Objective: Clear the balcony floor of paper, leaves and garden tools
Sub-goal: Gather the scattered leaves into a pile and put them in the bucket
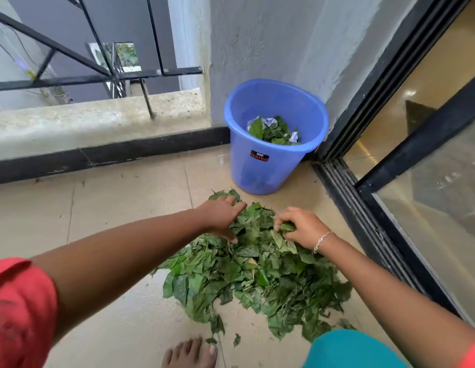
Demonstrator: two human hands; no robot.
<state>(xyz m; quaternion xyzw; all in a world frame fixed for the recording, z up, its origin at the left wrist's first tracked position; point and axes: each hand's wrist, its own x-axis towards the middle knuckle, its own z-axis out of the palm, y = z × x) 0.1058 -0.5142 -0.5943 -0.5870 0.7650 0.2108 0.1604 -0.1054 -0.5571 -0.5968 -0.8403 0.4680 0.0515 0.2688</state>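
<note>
A wide pile of green leaves (257,277) lies on the tan balcony tiles in front of me. My left hand (221,215) rests on the pile's far left edge with fingers spread and fairly straight. My right hand (300,227) is at the pile's far right side, its fingers curled round a clump of leaves. Beyond the pile, in the corner, stands a blue plastic bucket (263,168) holding leaves and crumpled white paper (268,121).
A black sliding-door frame and track (364,208) run along the right, with glass behind. A low concrete ledge (98,123) with a black metal railing (98,75) bounds the left and far side. My bare foot (189,353) is near the pile's front edge.
</note>
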